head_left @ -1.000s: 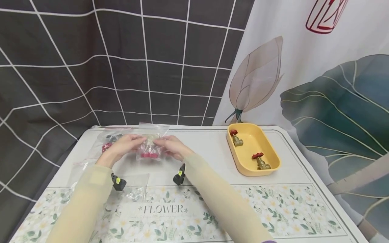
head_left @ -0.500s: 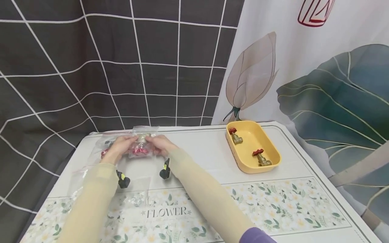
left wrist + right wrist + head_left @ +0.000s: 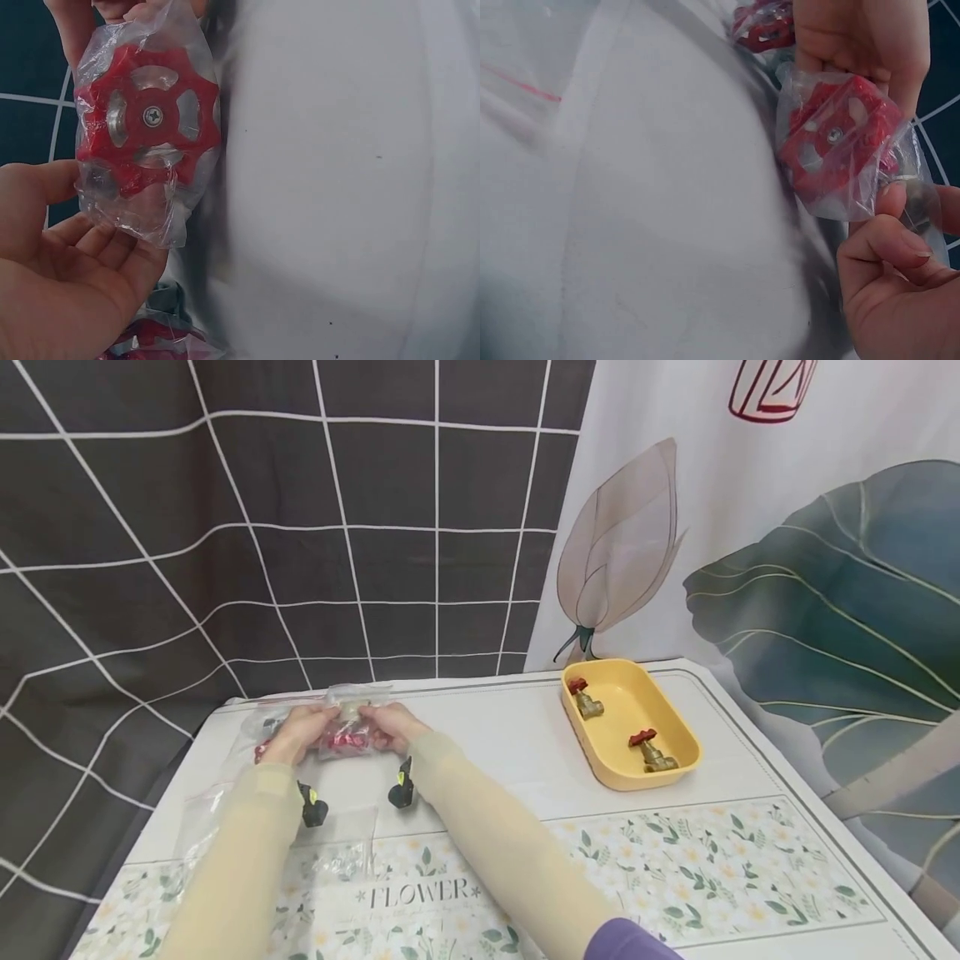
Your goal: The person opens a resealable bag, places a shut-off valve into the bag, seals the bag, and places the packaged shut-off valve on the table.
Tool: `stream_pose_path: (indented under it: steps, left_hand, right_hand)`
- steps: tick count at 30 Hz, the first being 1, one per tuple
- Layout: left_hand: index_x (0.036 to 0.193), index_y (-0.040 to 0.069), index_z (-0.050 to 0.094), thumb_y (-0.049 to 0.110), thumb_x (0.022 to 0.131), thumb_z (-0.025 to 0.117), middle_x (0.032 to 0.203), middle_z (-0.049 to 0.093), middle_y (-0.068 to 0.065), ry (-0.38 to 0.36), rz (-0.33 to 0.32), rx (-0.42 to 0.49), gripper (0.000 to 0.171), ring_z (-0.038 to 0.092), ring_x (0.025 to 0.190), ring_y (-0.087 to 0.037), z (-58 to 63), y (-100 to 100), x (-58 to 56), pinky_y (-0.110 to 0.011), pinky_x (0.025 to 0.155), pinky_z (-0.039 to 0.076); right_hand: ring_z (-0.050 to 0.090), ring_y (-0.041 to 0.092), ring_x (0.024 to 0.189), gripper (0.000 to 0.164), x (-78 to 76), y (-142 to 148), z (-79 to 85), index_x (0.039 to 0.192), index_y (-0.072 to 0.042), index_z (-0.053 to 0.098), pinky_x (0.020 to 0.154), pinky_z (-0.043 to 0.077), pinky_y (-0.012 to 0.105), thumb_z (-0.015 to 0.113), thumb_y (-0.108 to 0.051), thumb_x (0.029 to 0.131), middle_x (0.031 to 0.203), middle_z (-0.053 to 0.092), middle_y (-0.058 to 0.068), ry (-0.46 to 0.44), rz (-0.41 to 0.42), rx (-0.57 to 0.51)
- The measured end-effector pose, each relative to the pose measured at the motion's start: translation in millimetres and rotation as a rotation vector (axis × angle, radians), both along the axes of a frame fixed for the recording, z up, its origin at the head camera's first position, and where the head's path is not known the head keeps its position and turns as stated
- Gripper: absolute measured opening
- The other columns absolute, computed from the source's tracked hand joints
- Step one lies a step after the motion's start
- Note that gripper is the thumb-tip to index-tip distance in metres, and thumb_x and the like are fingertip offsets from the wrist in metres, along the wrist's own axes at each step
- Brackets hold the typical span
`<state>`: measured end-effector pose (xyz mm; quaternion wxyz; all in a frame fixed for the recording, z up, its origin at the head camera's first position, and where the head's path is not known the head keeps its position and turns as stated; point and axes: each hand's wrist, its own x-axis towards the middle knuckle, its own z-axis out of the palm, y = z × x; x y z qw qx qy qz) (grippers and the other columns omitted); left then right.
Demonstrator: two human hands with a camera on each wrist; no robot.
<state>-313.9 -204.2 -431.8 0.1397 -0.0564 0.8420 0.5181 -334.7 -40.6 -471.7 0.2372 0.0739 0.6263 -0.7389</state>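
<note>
A valve with a red handwheel [image 3: 154,116] sits in a clear plastic bag [image 3: 348,735] near the table's back edge. From the left, my left hand [image 3: 302,731] grips the bagged valve with thumb and fingers. On the opposite side my right hand [image 3: 396,725] pinches the bag, its fingers curled in the right wrist view. The handwheel faces the wrist cameras; the valve body is mostly hidden by plastic and fingers. Just beyond my left hand lie more bagged valves with red handwheels [image 3: 765,26], partly covered by that hand.
A yellow tray [image 3: 611,760] at the back right holds a brass valve with a red handwheel [image 3: 587,700] and a second brass valve [image 3: 654,756]. Clear plastic bags [image 3: 341,852] lie nearer me at left. A dark grid curtain [image 3: 390,568] hangs behind the table.
Both hands have moved slightly left with the bagged valve, closer to the other bagged valves. The head view has shifted a little. The yellow tray's contents look unchanged.
</note>
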Motion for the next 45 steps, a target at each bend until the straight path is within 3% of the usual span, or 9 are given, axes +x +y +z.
stream_pose_path:
  steps: [4,10,16,19,30,33,39,42,45]
  left_hand:
    - [0.128,-0.016,0.048,0.022,0.104,0.045,0.084,0.06,0.001,-0.001,0.004,-0.02,0.045,0.055,0.071,-0.005,0.3,1.8,2.9,-0.022,0.067,0.049]
    - [0.118,-0.012,0.054,0.022,0.103,0.045,0.094,0.058,-0.004,-0.015,-0.007,-0.077,0.038,0.053,0.08,-0.011,5.2,4.1,1.6,-0.026,0.072,0.048]
    - [0.085,0.004,0.05,0.019,0.102,0.046,0.074,0.046,0.002,-0.04,-0.003,-0.079,0.023,0.047,0.065,-0.01,6.7,4.3,-2.4,-0.023,0.06,0.044]
    - [0.081,0.006,0.05,0.018,0.101,0.046,0.07,0.044,0.004,-0.05,-0.006,-0.078,0.024,0.046,0.061,-0.008,4.9,4.6,-3.7,-0.023,0.058,0.043]
    - [0.106,-0.009,0.055,0.013,0.101,0.044,0.079,0.053,0.0,-0.069,-0.021,-0.081,0.026,0.049,0.069,-0.011,4.8,5.6,-2.8,-0.026,0.063,0.046]
    - [0.115,-0.012,0.052,0.015,0.102,0.043,0.087,0.054,-0.002,-0.071,-0.039,-0.092,0.031,0.049,0.074,-0.011,8.8,5.0,0.9,-0.026,0.066,0.046]
    - [0.113,-0.01,0.044,0.015,0.098,0.049,0.084,0.049,-0.006,-0.065,-0.102,-0.083,0.03,0.047,0.064,-0.011,20.1,8.2,5.8,-0.027,0.059,0.045]
    - [0.136,-0.015,0.03,0.02,0.1,0.047,0.112,0.051,-0.029,-0.061,-0.149,-0.139,0.054,0.06,0.09,-0.032,27.5,6.9,9.8,-0.041,0.083,0.051]
    - [0.147,-0.014,0.014,0.028,0.102,0.042,0.144,0.029,-0.039,-0.07,-0.178,-0.228,0.068,0.046,0.123,-0.051,33.4,3.3,14.2,-0.058,0.101,0.04]
  right_hand:
    - [0.044,0.006,0.04,0.022,3.8,0.3,-1.1,0.088,-0.002,0.063,0.037,0.034,0.014,0.062,-0.022,0.096,0.055,0.052,0.002,-0.004,0.002,-0.007]
    - [0.051,0.009,0.046,0.022,4.9,3.8,3.2,0.095,0.0,0.065,0.042,0.043,0.016,0.06,-0.021,0.097,0.063,0.058,0.005,-0.024,-0.007,-0.022]
    - [0.056,0.013,0.052,0.019,2.0,4.0,0.1,0.099,0.002,0.065,0.05,0.05,0.02,0.059,-0.016,0.097,0.069,0.061,0.009,-0.053,-0.036,-0.056]
    - [0.056,0.013,0.051,0.018,2.2,4.7,-2.5,0.096,0.003,0.064,0.049,0.051,0.02,0.058,-0.013,0.097,0.069,0.061,0.01,-0.051,-0.048,-0.058]
    - [0.057,0.012,0.049,0.02,7.8,8.2,-4.9,0.089,0.004,0.064,0.045,0.049,0.018,0.057,-0.013,0.098,0.069,0.063,0.01,-0.02,-0.05,-0.035]
    - [0.059,0.012,0.052,0.019,11.9,10.9,-2.4,0.093,0.005,0.065,0.047,0.049,0.018,0.057,-0.012,0.097,0.073,0.065,0.011,-0.011,-0.042,-0.019]
    - [0.06,0.014,0.058,0.024,21.0,25.8,7.8,0.112,0.01,0.06,0.051,0.051,0.02,0.055,-0.008,0.097,0.08,0.065,0.012,0.027,-0.027,0.052]
    - [0.059,0.014,0.058,0.028,22.7,34.9,10.5,0.118,0.01,0.056,0.051,0.051,0.021,0.055,-0.007,0.096,0.081,0.064,0.011,0.047,-0.015,0.085]
    - [0.059,0.014,0.058,0.028,24.2,42.1,12.4,0.12,0.009,0.056,0.053,0.052,0.022,0.054,-0.007,0.096,0.083,0.064,0.011,0.068,0.014,0.118]
